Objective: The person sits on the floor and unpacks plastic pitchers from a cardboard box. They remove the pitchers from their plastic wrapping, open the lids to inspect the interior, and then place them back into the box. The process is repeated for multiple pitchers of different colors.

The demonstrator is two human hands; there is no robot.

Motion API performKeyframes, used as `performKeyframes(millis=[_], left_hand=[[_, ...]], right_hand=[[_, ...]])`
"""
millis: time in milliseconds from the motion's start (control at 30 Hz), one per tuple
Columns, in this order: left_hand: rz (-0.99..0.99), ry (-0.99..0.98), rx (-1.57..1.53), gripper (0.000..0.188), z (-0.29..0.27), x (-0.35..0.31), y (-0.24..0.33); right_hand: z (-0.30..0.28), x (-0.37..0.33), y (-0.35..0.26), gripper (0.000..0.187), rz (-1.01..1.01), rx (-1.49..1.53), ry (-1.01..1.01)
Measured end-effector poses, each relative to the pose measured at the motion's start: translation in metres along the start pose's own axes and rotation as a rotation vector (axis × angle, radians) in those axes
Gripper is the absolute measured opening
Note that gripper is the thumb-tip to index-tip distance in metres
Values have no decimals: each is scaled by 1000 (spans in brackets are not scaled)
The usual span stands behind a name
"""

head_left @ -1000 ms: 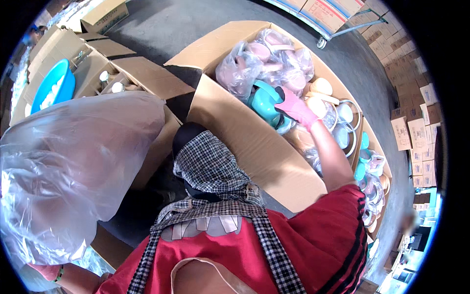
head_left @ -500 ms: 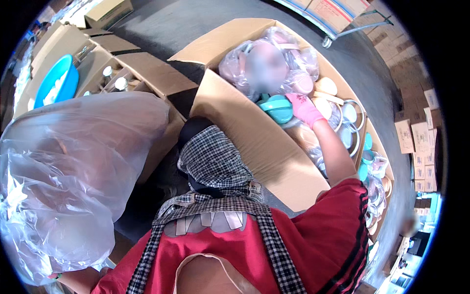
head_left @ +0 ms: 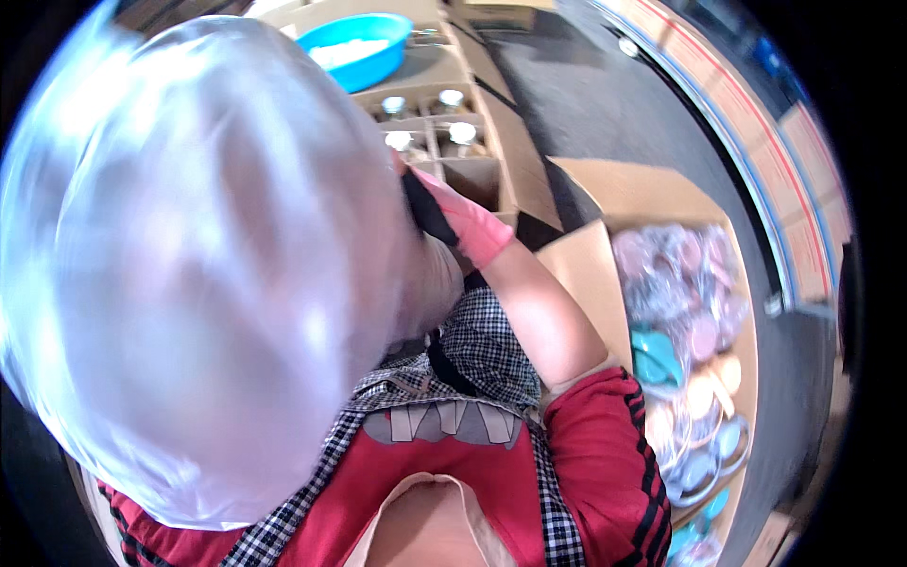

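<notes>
A large, cloudy clear plastic bag (head_left: 217,274) fills the left side of the view, bulging in front of my chest. Its contents are too blurred to tell. My right hand (head_left: 458,213), in a pink glove with a black palm, grips the bag's right side, its fingertips partly hidden at the bag's edge. My left hand and forearm are hidden behind the bag. Just beyond my right hand, a cardboard carton with dividers (head_left: 487,184) holds several clear bottles with pale tops (head_left: 462,135). A blue basin (head_left: 364,57) with white things in it rests on the carton's far part.
At right stands an open cardboard box (head_left: 661,189) with bagged pink pieces (head_left: 675,274), a teal plastic piece (head_left: 656,357), and cream and light blue pieces with loop handles. Stacked cartons (head_left: 746,94) sit on a wheeled cart farther right.
The plastic bag has come up and across in front of me. My right hand has left the teal piece in the box and moved left to the bag. My view has turned left.
</notes>
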State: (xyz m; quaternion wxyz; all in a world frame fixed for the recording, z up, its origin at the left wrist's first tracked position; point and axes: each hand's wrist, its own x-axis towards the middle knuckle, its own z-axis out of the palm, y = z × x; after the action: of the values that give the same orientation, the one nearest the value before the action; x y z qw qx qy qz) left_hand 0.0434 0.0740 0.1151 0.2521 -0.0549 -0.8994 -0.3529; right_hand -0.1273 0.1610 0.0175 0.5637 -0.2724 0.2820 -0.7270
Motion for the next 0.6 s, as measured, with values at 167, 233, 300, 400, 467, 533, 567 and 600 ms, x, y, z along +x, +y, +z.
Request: performKeyframes(millis=[167, 233, 300, 400, 467, 533, 567, 600], left_hand=[[-261, 381, 33, 62, -77, -93, -17], [-378, 501, 64, 63, -114, -131, -19], [-465, 560, 43, 65, -128, -159, -39], [-481, 482, -66, 67, -89, -190, -61], [-401, 379, -141, 68, -43, -197, -75], [-287, 326, -145, 70, 8, -198, -81], [-271, 323, -154, 70, 26, -194, -83], [-260, 330, -168, 71, 35, -191, -80]], right_hand=[[-7, -26, 74, 49, 161, -47, 10], [2, -25, 106, 52, 199, -101, -15], [5, -13, 117, 54, 232, -180, -12], [-4, -9, 120, 58, 247, -329, 1], [-12, -18, 118, 61, 216, -431, 44], [-7, -27, 112, 63, 136, -481, 128], [-3, -30, 105, 65, 66, -440, 191], [1, -28, 93, 66, -50, -320, 216]])
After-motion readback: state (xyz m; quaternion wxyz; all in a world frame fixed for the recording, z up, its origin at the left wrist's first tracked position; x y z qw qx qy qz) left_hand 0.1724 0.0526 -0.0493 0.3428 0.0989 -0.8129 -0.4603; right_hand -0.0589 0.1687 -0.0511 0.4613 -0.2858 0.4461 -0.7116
